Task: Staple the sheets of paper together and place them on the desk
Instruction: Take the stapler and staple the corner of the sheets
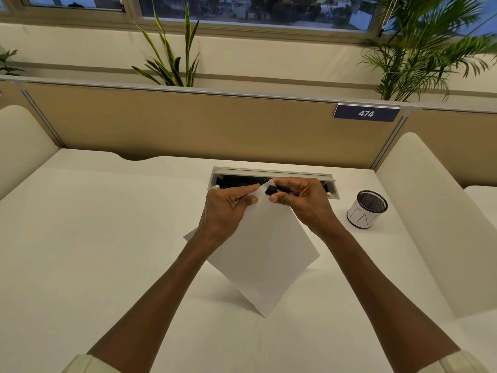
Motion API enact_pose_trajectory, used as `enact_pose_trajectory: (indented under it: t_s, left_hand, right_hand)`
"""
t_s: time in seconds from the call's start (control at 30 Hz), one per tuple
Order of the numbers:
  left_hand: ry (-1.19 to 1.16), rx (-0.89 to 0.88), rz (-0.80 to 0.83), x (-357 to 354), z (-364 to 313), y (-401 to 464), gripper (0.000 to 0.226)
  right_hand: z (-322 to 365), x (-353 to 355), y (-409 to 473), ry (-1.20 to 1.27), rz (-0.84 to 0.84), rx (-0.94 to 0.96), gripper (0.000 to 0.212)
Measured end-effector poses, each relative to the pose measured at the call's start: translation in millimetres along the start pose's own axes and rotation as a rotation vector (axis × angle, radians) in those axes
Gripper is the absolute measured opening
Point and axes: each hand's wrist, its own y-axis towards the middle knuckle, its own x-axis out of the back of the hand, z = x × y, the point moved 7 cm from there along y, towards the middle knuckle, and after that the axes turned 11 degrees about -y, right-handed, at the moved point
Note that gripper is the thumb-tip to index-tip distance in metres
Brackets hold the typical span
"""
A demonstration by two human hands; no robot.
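White sheets of paper (pixel 265 249) hang cornerwise above the white desk (pixel 94 238), their lowest corner near the desk's middle. My left hand (pixel 228 208) pinches the sheets near their top corner between thumb and forefinger. My right hand (pixel 304 200) grips a small black stapler (pixel 271 190), whose tip sits over the paper's top corner. Most of the stapler is hidden inside my fist.
An open cable tray (pixel 271 175) is set into the desk just behind my hands. A mesh pen cup (pixel 367 210) stands at the right. A tan partition (pixel 188 122) with a "474" sign closes the back; cream side panels flank the desk.
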Motion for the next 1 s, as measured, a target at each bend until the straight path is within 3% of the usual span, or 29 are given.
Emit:
enact_pose_trajectory:
  t_s: [1.0]
  left_hand:
    - [-0.023, 0.015, 0.012, -1.6, 4.9, -0.5, 0.028]
  right_hand:
    - [-6.9, -1.1, 2.0, 0.032, 0.007, 0.005, 0.027]
